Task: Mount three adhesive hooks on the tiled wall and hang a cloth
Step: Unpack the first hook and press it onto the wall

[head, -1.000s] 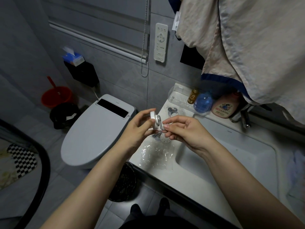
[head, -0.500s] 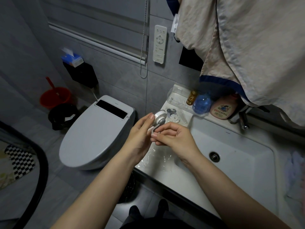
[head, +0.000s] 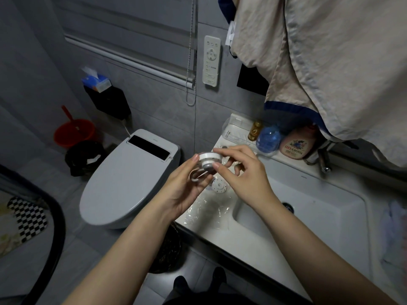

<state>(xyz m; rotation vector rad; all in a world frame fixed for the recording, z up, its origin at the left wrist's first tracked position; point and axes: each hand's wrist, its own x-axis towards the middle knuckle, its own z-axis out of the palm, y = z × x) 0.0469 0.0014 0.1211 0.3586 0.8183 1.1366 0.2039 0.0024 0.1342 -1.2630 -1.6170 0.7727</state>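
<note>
White hook (head: 207, 164): round plastic base with a metal hanger, held above the near-left corner of the counter (head: 253, 243).
Left hand (head: 184, 190): fingers curled under the hook, gripping it.
Right hand (head: 244, 179): fingertips pinching the hook's rim.
Second hook (head: 219, 187): lying on the counter just below the hands.
Cloth (head: 330, 62): beige, draped upper right against the tiled wall (head: 154, 111).
Toilet (head: 130, 179): lid closed, left of the counter.

Toilet (head: 130, 181) left of sink (head: 308, 219)
</note>
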